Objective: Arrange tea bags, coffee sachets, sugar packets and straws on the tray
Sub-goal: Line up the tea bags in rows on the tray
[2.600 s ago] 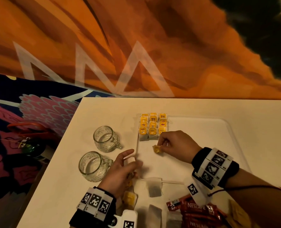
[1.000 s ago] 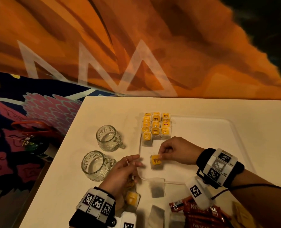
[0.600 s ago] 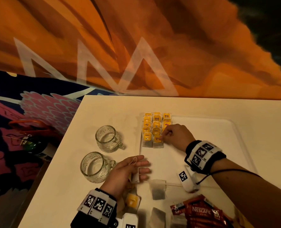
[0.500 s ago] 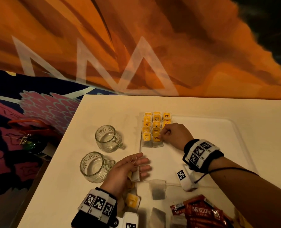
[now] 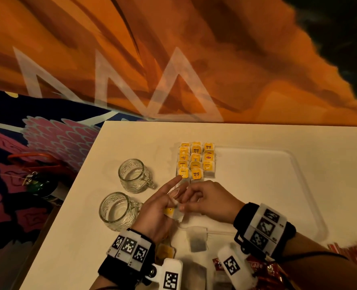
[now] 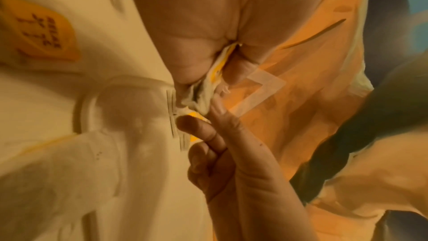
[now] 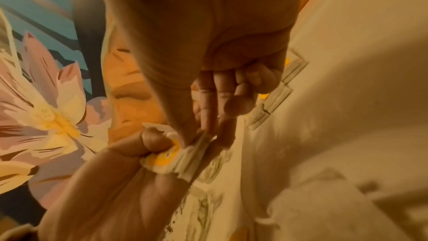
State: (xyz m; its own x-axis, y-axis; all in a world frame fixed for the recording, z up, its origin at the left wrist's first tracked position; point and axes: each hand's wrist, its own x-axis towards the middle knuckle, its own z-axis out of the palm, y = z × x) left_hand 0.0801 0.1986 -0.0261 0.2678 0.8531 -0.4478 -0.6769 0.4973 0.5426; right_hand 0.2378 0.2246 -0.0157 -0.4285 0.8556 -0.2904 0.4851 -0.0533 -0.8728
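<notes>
Yellow-tagged tea bags point(image 5: 195, 162) lie in three neat columns at the far left corner of the white tray point(image 5: 267, 185). Both hands meet over the tray's near left corner. My left hand point(image 5: 161, 206) holds a small stack of tea bags point(image 5: 171, 212) under its thumb, with the index finger stretched out. My right hand point(image 5: 207, 199) pinches the stack's edge. In the right wrist view the left thumb point(image 7: 155, 140) presses on the stack point(image 7: 176, 158). The left wrist view shows the right hand's fingers point(image 6: 197, 25) closed on the bags point(image 6: 203, 92).
Two glass mugs point(image 5: 134, 174) point(image 5: 117, 211) stand left of the tray. A loose tea bag point(image 5: 197, 239) lies at the tray's near edge, and another point(image 5: 165, 252) lies by my left wrist. Red coffee sachets point(image 5: 265, 271) are at the front. Red-striped items point(image 5: 353, 254) lie far right.
My right hand laid a tea bag at the near end of the middle column, then drew back to my left hand. The left hand rose and turned with its stack.
</notes>
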